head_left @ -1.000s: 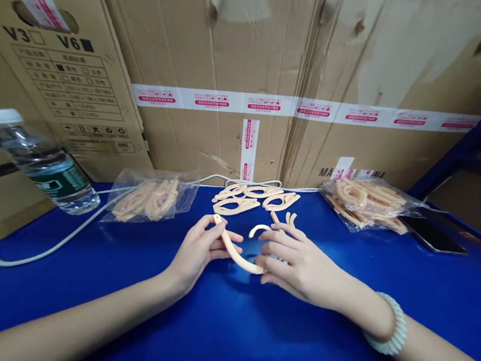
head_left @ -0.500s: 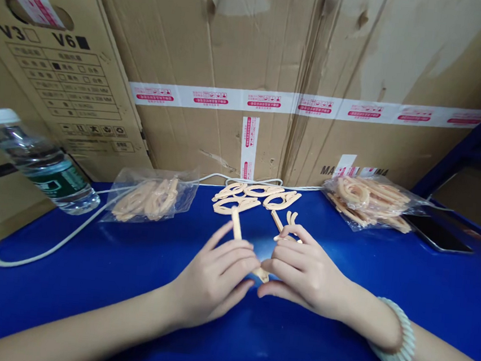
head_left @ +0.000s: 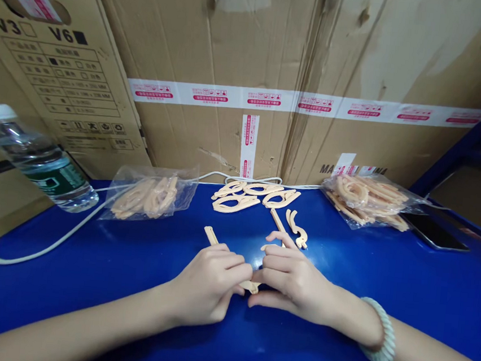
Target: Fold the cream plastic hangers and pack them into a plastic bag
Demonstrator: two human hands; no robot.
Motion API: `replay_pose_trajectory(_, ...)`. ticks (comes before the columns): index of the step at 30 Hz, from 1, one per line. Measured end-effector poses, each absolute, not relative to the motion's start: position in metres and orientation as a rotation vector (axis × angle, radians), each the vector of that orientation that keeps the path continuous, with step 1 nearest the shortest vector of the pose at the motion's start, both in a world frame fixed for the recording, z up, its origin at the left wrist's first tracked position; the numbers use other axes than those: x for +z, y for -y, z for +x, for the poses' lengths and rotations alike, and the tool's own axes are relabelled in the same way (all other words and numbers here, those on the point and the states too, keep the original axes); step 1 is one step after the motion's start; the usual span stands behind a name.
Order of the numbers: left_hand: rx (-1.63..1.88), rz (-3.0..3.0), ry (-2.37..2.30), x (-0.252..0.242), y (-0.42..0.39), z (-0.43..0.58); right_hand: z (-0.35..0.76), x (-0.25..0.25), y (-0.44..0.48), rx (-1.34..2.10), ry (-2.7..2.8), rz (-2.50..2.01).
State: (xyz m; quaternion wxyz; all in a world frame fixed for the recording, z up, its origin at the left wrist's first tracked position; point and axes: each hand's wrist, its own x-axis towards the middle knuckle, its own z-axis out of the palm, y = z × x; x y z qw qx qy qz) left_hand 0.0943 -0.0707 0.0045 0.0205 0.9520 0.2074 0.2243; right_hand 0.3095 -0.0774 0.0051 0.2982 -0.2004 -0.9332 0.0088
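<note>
My left hand is wrapped round a long beige plastic piece, which looks like an arm of a folding clothes hanger. One end sticks out beyond my knuckles, and the other shows between my two hands. At that near end, the fingertips of my right hand pinch the piece, mostly hiding the contact. Just behind my right hand lies another straight beige piece, partly covered by the fingers. To its right is a small curved hook. Several beige folded hangers lie further back.
A clear bag of beige parts lies left; another bag lies right, beside a phone. A water bottle leans at far left near a white cable. Cardboard boxes stand behind the blue table.
The held piece has tilted, its far end swinging left and down. My left fingers have curled tighter round it. My right hand has shifted slightly left and down, uncovering the hook.
</note>
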Motion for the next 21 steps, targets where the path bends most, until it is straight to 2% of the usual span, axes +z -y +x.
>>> replay_pose_trajectory(13, 0.901, 3.063, -0.538, 0.007, 0.068, 0.092, 0.310, 0.007, 0.071, 0.485, 2.271, -0.598)
replay_pose_trajectory(21, 0.819, 3.022, -0.482, 0.004, 0.059, 0.088, 0.327, 0.013, 0.057, 0.108, 2.368, -0.848)
